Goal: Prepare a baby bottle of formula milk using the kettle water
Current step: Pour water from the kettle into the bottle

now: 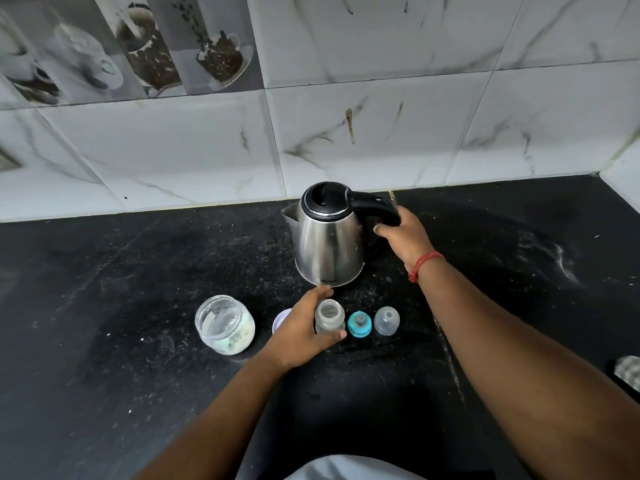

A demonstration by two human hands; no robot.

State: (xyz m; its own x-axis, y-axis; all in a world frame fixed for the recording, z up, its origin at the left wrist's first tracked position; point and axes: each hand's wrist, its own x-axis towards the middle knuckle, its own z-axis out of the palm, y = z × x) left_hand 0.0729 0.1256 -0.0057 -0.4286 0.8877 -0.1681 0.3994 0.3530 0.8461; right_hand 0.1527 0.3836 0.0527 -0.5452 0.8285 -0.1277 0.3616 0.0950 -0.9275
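On the black counter (138, 289), upright open bottle (329, 318) in left-hand (301, 332) grip, right hand (401, 233) round left-spouted kettle (327, 237) handle

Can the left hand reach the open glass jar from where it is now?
Probably yes. The left hand grips the baby bottle, and the glass jar stands just to its left on the counter, nothing between them. It must let go of the bottle first.

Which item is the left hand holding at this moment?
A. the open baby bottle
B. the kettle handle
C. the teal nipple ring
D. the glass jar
A: the left hand curls round the open baby bottle, while the right hand grips the kettle handle.
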